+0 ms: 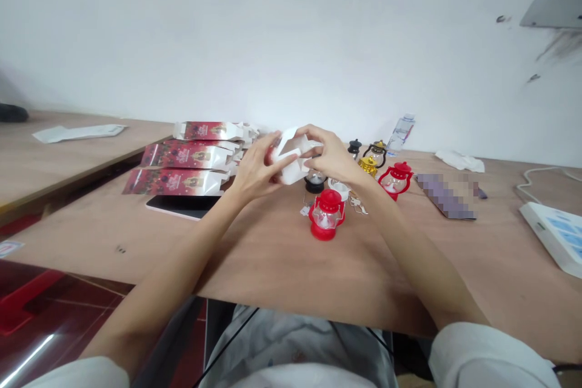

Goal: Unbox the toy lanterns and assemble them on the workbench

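Observation:
Both hands hold a small white-lined cardboard box (291,171) above the table, its flapped end facing me. My left hand (255,168) grips its left side. My right hand (334,154) has its fingers at the flaps on the right side. Below the box stands a red mini lantern (327,215) with a clear middle. A black lantern (315,182) is partly hidden behind my right hand. Farther right are a gold lantern (369,165) and another red lantern (396,180).
Red printed boxes (177,182) lie in rows at left, beside a dark phone (182,206). A clear bottle (402,132), a white tissue (460,160), a purple packet (445,195) and a white device (555,235) lie to the right. The table's front edge runs before my lap.

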The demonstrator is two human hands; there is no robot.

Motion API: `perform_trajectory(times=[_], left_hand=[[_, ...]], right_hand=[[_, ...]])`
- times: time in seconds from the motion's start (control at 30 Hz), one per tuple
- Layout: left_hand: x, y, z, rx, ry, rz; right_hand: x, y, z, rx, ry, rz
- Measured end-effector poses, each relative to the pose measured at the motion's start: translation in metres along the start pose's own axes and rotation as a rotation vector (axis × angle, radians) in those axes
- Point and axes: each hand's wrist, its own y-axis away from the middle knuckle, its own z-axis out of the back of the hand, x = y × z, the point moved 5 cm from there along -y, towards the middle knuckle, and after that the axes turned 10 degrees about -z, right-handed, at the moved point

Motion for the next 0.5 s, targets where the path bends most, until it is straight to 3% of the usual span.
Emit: perform_trajectory(times=[0.27, 0.5], left_hand=[[0.0008, 0.0045, -0.0020, 0.000, -0.034, 0.085], [0.0004, 0.0060, 0.0001, -0.110, -0.078, -0.015]], right_hand=[[-0.0066, -0.0028, 0.0044, -0.025, 0.045, -0.048], [-0.0092, -0.0051, 0.0056, -0.136, 0.119, -0.044]])
